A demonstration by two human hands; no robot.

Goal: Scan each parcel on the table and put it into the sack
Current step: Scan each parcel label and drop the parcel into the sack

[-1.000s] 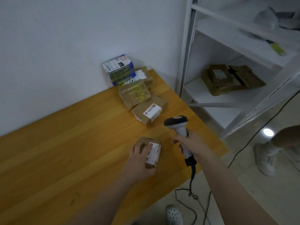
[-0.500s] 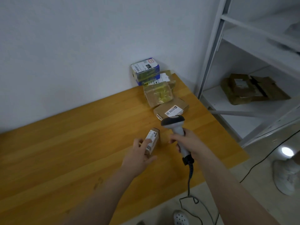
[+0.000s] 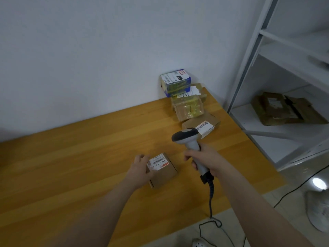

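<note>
Small parcel (image 3: 163, 171) now lies flat on the bench (image 3: 71, 157) with its label (image 3: 157, 162) face-up. A second ago it stood on edge, label sideways. Left hand (image 3: 140, 168) touches the parcel's left edge. Its fingers are blurred, so I cannot tell whether they grip or only steady it. Right hand (image 3: 204, 157), right of the parcel, has fingers wrapped round the scanner (image 3: 188, 139). Barcode exposed, so the scan looks next. More parcels (image 3: 188, 107) wait well beyond it. Sack not in view.
</note>
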